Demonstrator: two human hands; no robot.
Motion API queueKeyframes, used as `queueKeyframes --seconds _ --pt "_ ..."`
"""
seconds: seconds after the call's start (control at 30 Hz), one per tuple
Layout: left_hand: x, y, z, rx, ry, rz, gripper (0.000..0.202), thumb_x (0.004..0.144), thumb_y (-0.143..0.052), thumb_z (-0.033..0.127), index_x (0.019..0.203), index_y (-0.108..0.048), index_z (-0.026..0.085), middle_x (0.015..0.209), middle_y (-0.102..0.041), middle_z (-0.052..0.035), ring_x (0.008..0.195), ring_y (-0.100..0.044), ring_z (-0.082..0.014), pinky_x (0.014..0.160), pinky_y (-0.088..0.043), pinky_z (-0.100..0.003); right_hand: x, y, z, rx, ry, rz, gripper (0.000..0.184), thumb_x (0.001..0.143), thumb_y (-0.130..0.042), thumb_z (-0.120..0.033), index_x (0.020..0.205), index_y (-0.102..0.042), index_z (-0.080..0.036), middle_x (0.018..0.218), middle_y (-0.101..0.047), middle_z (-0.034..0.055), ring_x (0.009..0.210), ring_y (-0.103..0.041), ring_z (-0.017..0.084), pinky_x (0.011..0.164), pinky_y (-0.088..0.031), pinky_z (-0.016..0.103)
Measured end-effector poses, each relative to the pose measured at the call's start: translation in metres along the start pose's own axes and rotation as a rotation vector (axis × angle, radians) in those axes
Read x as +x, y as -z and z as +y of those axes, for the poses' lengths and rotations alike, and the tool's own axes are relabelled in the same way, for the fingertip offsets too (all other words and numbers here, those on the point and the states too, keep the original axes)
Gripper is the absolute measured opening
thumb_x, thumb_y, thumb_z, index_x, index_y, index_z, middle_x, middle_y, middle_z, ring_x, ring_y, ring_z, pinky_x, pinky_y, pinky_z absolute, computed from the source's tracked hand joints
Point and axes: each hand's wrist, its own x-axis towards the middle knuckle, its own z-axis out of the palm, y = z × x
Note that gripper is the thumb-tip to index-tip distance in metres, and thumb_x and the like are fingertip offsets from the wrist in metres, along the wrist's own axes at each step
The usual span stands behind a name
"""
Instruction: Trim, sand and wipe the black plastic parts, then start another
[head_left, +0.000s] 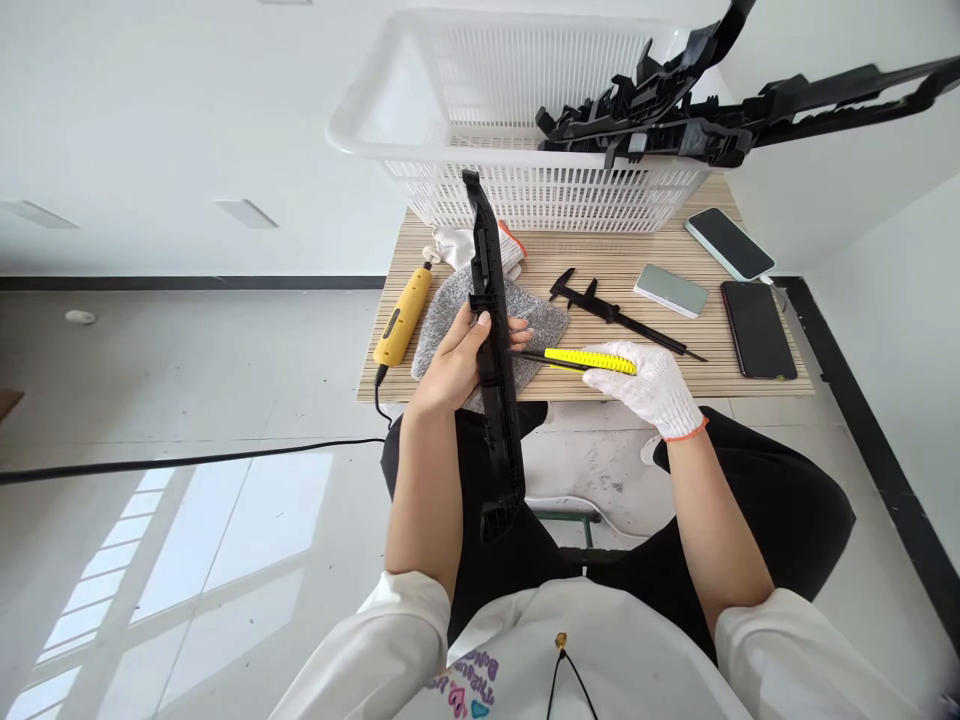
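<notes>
My bare left hand (454, 362) is closed around the middle of a long black plastic trim part (491, 340), which stands steeply tilted above the table edge and my lap. In a white knitted glove, my right hand (637, 380) grips a yellow-handled utility knife (591, 360). Its thin dark blade points left and its tip reaches the right side of the trim part, near my left fingertips; whether they touch I cannot tell. Beneath the left hand lies a grey cloth (442, 310), with a white glove (457, 246) behind it.
A white plastic basket (420, 165) at the back holds several black plastic parts (660, 115). On the wooden table (615, 258) lie a yellow corded rotary tool (403, 318), black calipers (619, 312), a grey-green slab (670, 290), a pale-edged phone (729, 243) and a black phone (759, 330).
</notes>
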Motion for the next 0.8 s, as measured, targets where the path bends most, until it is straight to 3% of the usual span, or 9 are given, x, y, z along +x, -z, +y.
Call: queueKeyframes --seconds 0.07,0.2,0.33,0.47,0.53,0.6,0.7,0.8 --pt "-0.0008 -0.0016 0.0015 -0.001 0.020 -0.001 0.031 0.098 -0.065 0.044 0.118 -0.063 0.021 0.114 -0.079 -0.0077 0.109 -0.077 -0.0246 0.093 -0.066 -0.037 0.0006 -0.0006 -0.0014 -0.039 0.003 0.044 0.046 0.083 -0.080 -0.052 0.120 -0.081 -0.024 0.108 -0.081 0.0063 0.090 -0.076 0.024 0.082 -0.061 0.038" --pt "-0.0020 -0.0011 0.0041 0.012 0.083 0.000 0.033 0.097 -0.066 0.042 0.122 -0.065 0.021 0.119 -0.079 -0.0072 0.115 -0.077 -0.0273 0.092 -0.066 -0.037 0.0012 0.0008 -0.0024 -0.022 0.028 0.009 0.043 0.083 -0.081 -0.051 0.115 -0.083 -0.023 0.108 -0.080 0.0064 0.096 -0.075 0.025 0.088 -0.061 0.039" --pt "-0.0014 -0.0003 0.0050 -0.022 0.106 0.010 0.028 0.096 -0.066 0.039 0.117 -0.067 0.020 0.116 -0.080 -0.0074 0.108 -0.079 -0.0275 0.096 -0.066 -0.040 0.0003 0.0008 -0.0020 0.074 0.008 -0.033 0.046 0.081 -0.083 -0.050 0.118 -0.082 -0.022 0.106 -0.081 0.0064 0.089 -0.076 0.023 0.083 -0.062 0.037" --pt "-0.0009 -0.0013 0.0066 -0.014 0.150 0.025 0.028 0.095 -0.065 0.036 0.116 -0.069 0.017 0.103 -0.081 -0.0083 0.095 -0.081 -0.0261 0.095 -0.066 -0.042 0.0007 -0.0004 -0.0030 -0.019 0.059 0.063 0.044 0.084 -0.080 -0.050 0.119 -0.082 -0.024 0.111 -0.081 0.0065 0.100 -0.076 0.025 0.093 -0.061 0.040" --pt "-0.0006 -0.0013 0.0075 -0.015 0.167 0.023 0.030 0.095 -0.065 0.035 0.118 -0.070 0.016 0.100 -0.081 -0.0086 0.092 -0.081 -0.0251 0.092 -0.067 -0.041 0.0012 -0.0001 -0.0040 -0.015 0.056 0.034 0.043 0.084 -0.080 -0.050 0.119 -0.082 -0.025 0.112 -0.081 0.0057 0.102 -0.076 0.025 0.095 -0.060 0.041" --pt "-0.0004 -0.0008 0.0081 -0.025 0.170 0.006 0.031 0.095 -0.064 0.035 0.119 -0.070 0.016 0.101 -0.081 -0.0091 0.090 -0.081 -0.0242 0.089 -0.068 -0.039 0.0017 0.0008 -0.0052 0.009 0.031 -0.014 0.043 0.082 -0.082 -0.050 0.118 -0.082 -0.026 0.112 -0.081 0.0048 0.101 -0.076 0.025 0.096 -0.060 0.041" --pt "-0.0005 0.0001 0.0086 -0.028 0.173 -0.016 0.033 0.094 -0.065 0.035 0.120 -0.071 0.015 0.103 -0.081 -0.0100 0.090 -0.081 -0.0241 0.088 -0.068 -0.038 0.0025 0.0021 -0.0070 0.001 0.036 0.036 0.042 0.084 -0.081 -0.049 0.118 -0.082 -0.025 0.114 -0.081 0.0051 0.105 -0.075 0.026 0.098 -0.060 0.041" --pt "-0.0008 0.0008 0.0086 -0.012 0.181 -0.027 0.033 0.095 -0.064 0.036 0.120 -0.071 0.015 0.105 -0.081 -0.0103 0.091 -0.081 -0.0246 0.085 -0.068 -0.037 0.0030 0.0031 -0.0085 0.003 0.020 -0.027 0.039 0.083 -0.082 -0.046 0.116 -0.083 -0.025 0.111 -0.081 0.0051 0.102 -0.076 0.025 0.094 -0.061 0.039"
